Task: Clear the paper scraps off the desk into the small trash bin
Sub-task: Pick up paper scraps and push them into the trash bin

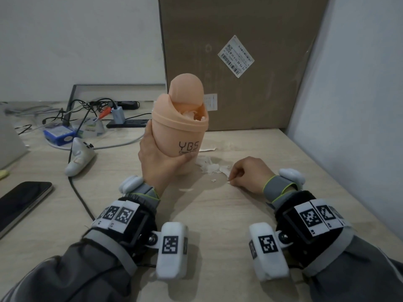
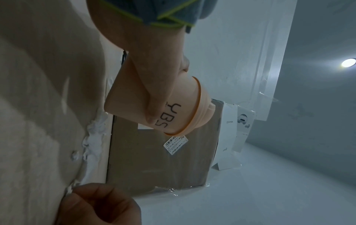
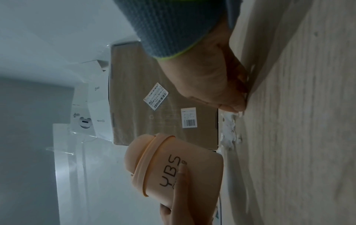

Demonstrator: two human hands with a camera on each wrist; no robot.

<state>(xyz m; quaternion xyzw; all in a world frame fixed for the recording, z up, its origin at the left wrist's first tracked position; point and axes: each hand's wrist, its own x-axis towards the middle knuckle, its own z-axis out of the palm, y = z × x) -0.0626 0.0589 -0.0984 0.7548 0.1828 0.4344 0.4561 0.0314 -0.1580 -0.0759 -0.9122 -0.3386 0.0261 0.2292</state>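
My left hand grips a small peach trash bin marked YBS and holds it above the desk, tilted slightly. Its swing lid is tipped open and white paper shows inside the mouth. White paper scraps lie in a loose pile on the desk just right of the bin. My right hand rests on the desk with its fingers curled, pinching a small scrap at the near edge of the pile. In the left wrist view the bin sits in my left hand; in the right wrist view my right hand presses fingertips to the desk.
A large cardboard box stands behind the bin against the wall. To the left lie cables and a power strip, a white controller and a black phone. A paper strip lies behind the pile.
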